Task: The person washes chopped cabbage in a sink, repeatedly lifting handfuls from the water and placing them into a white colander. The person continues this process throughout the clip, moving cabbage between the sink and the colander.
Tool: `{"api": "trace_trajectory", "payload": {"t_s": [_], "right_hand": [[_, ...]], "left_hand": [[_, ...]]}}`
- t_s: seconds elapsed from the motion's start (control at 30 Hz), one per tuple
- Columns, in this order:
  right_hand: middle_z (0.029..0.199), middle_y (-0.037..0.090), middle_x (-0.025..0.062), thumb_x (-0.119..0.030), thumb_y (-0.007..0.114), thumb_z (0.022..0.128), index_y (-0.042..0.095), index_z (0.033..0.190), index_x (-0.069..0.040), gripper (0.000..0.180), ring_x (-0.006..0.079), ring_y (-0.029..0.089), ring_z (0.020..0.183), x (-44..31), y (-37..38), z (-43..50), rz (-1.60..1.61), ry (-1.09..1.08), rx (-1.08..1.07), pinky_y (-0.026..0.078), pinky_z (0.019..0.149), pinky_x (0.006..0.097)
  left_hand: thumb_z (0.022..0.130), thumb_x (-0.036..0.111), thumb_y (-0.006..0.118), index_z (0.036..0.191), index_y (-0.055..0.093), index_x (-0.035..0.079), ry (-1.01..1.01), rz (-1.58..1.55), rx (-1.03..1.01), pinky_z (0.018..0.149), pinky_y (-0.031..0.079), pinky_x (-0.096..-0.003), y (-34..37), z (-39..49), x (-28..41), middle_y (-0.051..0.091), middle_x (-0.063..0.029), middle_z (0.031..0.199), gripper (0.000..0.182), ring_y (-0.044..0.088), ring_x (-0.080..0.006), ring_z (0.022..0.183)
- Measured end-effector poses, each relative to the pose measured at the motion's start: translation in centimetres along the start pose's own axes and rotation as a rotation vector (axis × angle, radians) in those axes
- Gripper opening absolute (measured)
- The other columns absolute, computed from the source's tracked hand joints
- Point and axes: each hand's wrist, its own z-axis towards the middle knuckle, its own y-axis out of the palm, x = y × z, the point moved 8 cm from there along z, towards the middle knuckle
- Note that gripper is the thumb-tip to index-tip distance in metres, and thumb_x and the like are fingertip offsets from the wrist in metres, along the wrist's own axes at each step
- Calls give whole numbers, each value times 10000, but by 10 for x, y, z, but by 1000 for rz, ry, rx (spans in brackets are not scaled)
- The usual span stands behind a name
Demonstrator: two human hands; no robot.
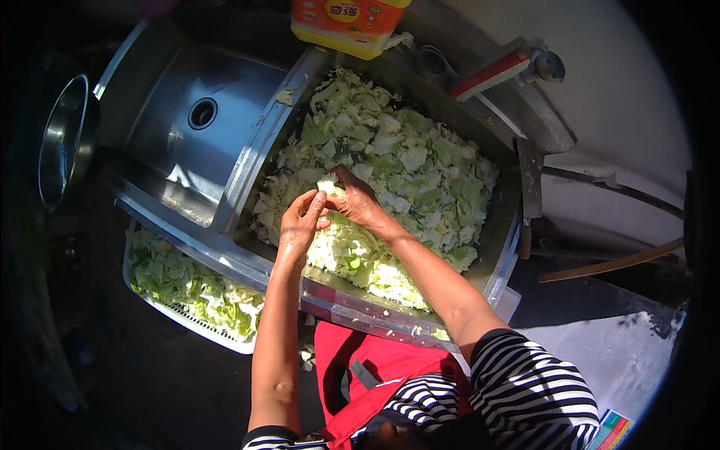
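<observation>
Over the right basin of a steel sink (251, 163), my right hand (359, 203) curls around a pale cabbage piece (328, 187). Thumb and fingers of my left hand (302, 220) pinch at the near-left edge of that piece, so the two hands meet; the fingers partly hide it. Beneath them, torn cabbage leaves (416, 152) fill most of the basin, some wet-looking. Sunlight falls brightly on the leaves nearest my body. Small leaf scraps (416, 331) cling to the front rim.
Left basin (163, 135) has a round drain (202, 113). A white perforated basket (191, 322) of cut cabbage stands below the sink's front left. Behind the sink is an orange-yellow detergent jug (346, 25). A cleaver (530, 185) hangs at the right edge; a steel bowl (64, 143) is far left.
</observation>
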Motion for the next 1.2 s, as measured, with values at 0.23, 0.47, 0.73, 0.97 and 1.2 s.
{"api": "trace_trajectory", "payload": {"t_s": [0.23, 0.47, 0.73, 0.97, 1.2], "right_hand": [[1295, 483, 129, -348, 815, 778, 515, 1364, -101, 703, 297, 491, 1220, -41, -51, -30, -149, -359, 91, 451, 1008, 404], [1181, 578, 72, -333, 790, 817, 647, 1212, -76, 493, 171, 606, 1031, -20, -61, -24, 335, -76, 2, 523, 867, 306], [1098, 662, 58, -168, 696, 861, 622, 1219, -31, 390, 136, 632, 960, -3, -62, -25, 765, 89, -157, 521, 845, 291], [1292, 591, 112, -231, 697, 883, 561, 1325, -64, 492, 245, 551, 1212, 21, -82, 20, 217, -40, -116, 460, 1005, 388], [1524, 375, 127, -377, 704, 885, 440, 1444, -153, 658, 340, 414, 1363, 110, -143, 120, -454, -94, 157, 369, 1108, 474]], "left_hand": [[854, 85, 756, 1246, 614, -25, 62, -380, 65, 850, 520, -269, 32, -8, 11, 683, -79, 1100, 431, 643, -142, 969], [836, 36, 755, 1239, 628, -23, 170, -199, 15, 856, 515, -261, 42, -15, 23, 696, -88, 1092, 426, 654, -133, 928], [851, 67, 742, 1260, 615, -25, 68, -296, -62, 855, 509, -269, 46, -11, 10, 686, -96, 1140, 438, 648, -141, 970], [956, 153, 612, 1145, 581, -21, 169, -446, 93, 831, 571, -303, -2, 20, -4, 666, -128, 1069, 259, 671, -220, 927], [942, 191, 657, 1229, 520, -30, 80, -502, 210, 959, 549, -384, -22, 23, -13, 565, -179, 1277, 387, 611, -322, 1149]]}}
